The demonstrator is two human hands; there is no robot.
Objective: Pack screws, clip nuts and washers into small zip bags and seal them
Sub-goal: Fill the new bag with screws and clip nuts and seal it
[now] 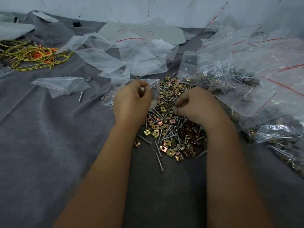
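Now left hand (131,99) pinches zip bag (153,89); right hand (195,104) picks screws (164,129).

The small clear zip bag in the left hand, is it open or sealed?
Open, it seems: the left hand pinches the small clear zip bag at its mouth, with a screw at the opening. The red-lined top looks spread, though blurred.

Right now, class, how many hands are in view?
2. The left hand holds a small bag beside the pile; the right hand picks at the pile's middle.

Glossy clear plastic zip bags (246,66), shiny brass-toned metal clip nuts (171,143), silvery screws (158,148), matt grey cloth (49,145).
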